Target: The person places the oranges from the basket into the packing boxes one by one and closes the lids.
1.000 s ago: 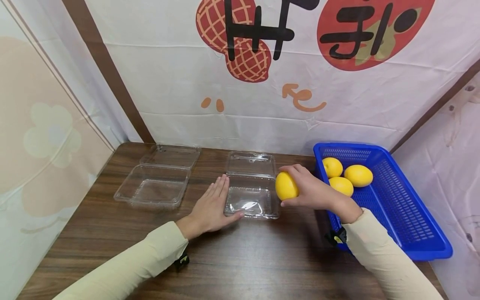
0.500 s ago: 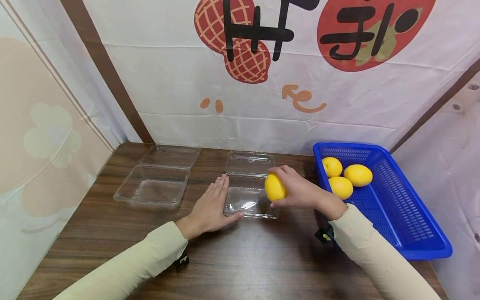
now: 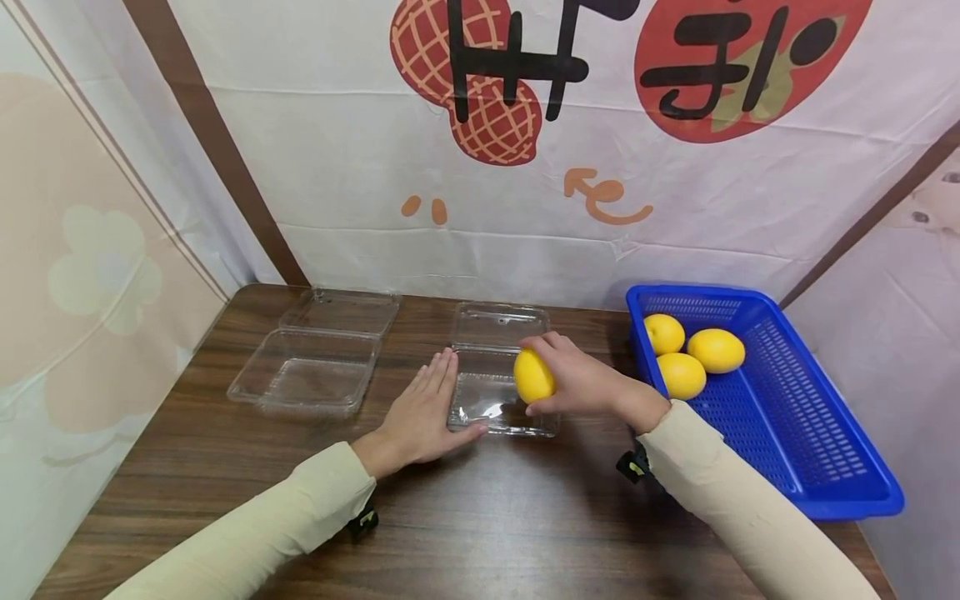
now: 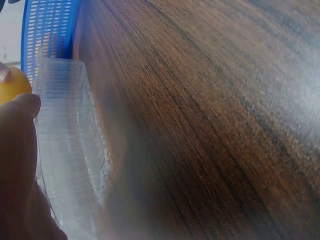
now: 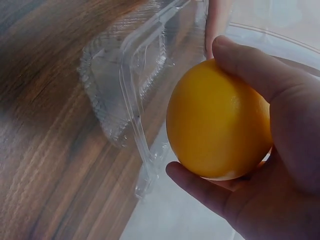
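My right hand (image 3: 577,375) grips a smooth, yellow, oval fruit (image 3: 534,377) over the right part of a clear plastic clamshell box (image 3: 487,400). In the right wrist view, thumb and fingers curl round the fruit (image 5: 217,122) close to the clear box rim (image 5: 135,100). My left hand (image 3: 420,417) lies along the box's left side, fingers straight, thumb at its front edge. The box's lid (image 3: 502,323) is folded back behind it. In the left wrist view, the left thumb (image 4: 20,130) is at the box wall (image 4: 70,130), with the fruit (image 4: 14,86) beyond.
A second clear clamshell box (image 3: 307,375), lid folded back, stands at the left on the wooden table (image 3: 465,525). At the right, a blue plastic basket (image 3: 817,417) holds more yellow fruits (image 3: 716,351). A printed curtain (image 3: 337,167) hangs behind the table.
My right hand has moved left with the yellow fruit, from the box's right edge to over its inside. The left hand has stayed in place.
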`<action>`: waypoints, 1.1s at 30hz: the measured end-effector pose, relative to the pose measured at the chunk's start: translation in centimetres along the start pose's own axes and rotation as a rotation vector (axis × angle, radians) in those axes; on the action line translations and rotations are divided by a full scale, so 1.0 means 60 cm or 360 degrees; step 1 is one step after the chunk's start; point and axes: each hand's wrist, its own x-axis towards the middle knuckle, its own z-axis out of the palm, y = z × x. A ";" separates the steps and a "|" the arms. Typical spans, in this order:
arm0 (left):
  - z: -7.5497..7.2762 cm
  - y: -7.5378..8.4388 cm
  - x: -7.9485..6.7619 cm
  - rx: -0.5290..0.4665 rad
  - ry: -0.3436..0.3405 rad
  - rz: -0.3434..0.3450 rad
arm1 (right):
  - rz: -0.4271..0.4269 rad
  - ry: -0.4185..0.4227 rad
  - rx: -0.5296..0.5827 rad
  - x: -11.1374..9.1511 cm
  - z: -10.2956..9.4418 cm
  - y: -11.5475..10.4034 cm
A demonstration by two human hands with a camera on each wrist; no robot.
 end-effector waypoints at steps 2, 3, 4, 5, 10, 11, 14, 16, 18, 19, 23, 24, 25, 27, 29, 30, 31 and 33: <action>0.000 0.000 0.000 0.0002 -0.0001 -0.0004 | 0.0001 -0.0011 -0.0013 0.005 0.003 -0.002; -0.001 0.000 -0.001 0.0001 0.0003 -0.0003 | -0.0003 -0.0016 -0.0021 0.007 0.005 -0.003; -0.001 0.000 -0.001 -0.0002 0.0005 -0.0004 | -0.0001 -0.0023 -0.0024 0.010 0.006 -0.004; -0.001 0.000 -0.001 -0.0005 0.0009 -0.0002 | -0.0001 -0.0024 -0.0022 0.012 0.007 -0.005; 0.000 0.000 -0.002 -0.0010 0.0018 0.0002 | 0.0023 -0.0038 -0.0034 0.026 0.011 -0.013; 0.000 0.000 -0.002 -0.0012 0.0022 0.0003 | 0.0027 -0.0039 -0.0038 0.030 0.013 -0.014; 0.001 0.000 -0.002 -0.0010 0.0022 0.0000 | 0.0027 -0.0046 -0.0052 0.039 0.018 -0.018; 0.001 0.000 -0.001 -0.0010 0.0024 0.0001 | 0.0023 -0.0053 -0.0048 0.045 0.022 -0.020; 0.001 0.000 -0.001 -0.0008 0.0021 0.0002 | 0.0022 -0.0057 -0.0039 0.049 0.026 -0.022; 0.001 0.000 -0.001 -0.0008 0.0021 0.0002 | 0.0023 -0.0060 -0.0034 0.052 0.028 -0.022; 0.001 0.000 -0.001 -0.0003 0.0034 0.0013 | 0.0029 -0.0068 -0.0027 0.060 0.037 -0.021; 0.002 0.000 0.000 -0.0001 0.0039 0.0016 | 0.0031 -0.0070 -0.0034 0.061 0.038 -0.020; 0.002 -0.001 0.000 0.0002 0.0043 0.0018 | 0.0032 -0.0075 -0.0033 0.063 0.040 -0.021; 0.003 -0.001 0.001 0.0007 0.0047 0.0021 | 0.0039 -0.0084 -0.0041 0.064 0.042 -0.022; 0.003 -0.001 0.001 0.0007 0.0043 0.0020 | 0.0039 -0.0091 -0.0044 0.066 0.045 -0.022; 0.003 -0.001 0.001 0.0005 0.0041 0.0018 | 0.0039 -0.0093 -0.0047 0.067 0.046 -0.023; 0.003 0.000 0.001 0.0003 0.0039 0.0017 | 0.0039 -0.0095 -0.0048 0.068 0.047 -0.023; 0.003 0.000 0.001 -0.0004 0.0036 0.0015 | 0.0038 -0.0096 -0.0062 0.070 0.050 -0.024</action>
